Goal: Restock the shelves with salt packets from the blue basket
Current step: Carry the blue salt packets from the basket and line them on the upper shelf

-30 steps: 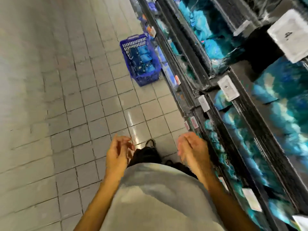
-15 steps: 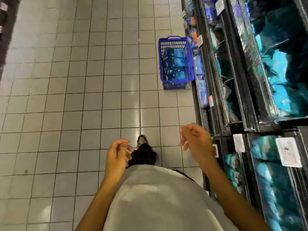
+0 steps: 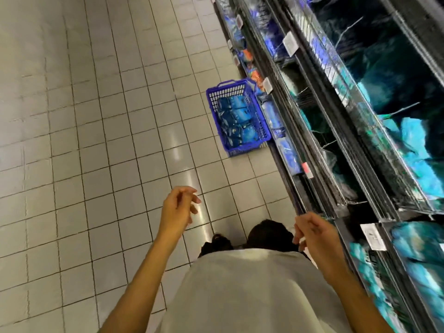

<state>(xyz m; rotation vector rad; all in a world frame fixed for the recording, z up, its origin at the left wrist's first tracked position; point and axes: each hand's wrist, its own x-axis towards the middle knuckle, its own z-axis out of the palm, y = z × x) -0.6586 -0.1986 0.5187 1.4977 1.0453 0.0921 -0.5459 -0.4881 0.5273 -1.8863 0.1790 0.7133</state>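
Left hand and right hand loosely curled, holding nothing — raised in front of the body. Well ahead on the tiled floor, blue basket with blue salt packets inside — standing just beside the shelves on the right.

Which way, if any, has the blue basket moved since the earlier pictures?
No. The blue basket sits against the bottom shelf, far corner by the orange packets, as before; only the camera turned.
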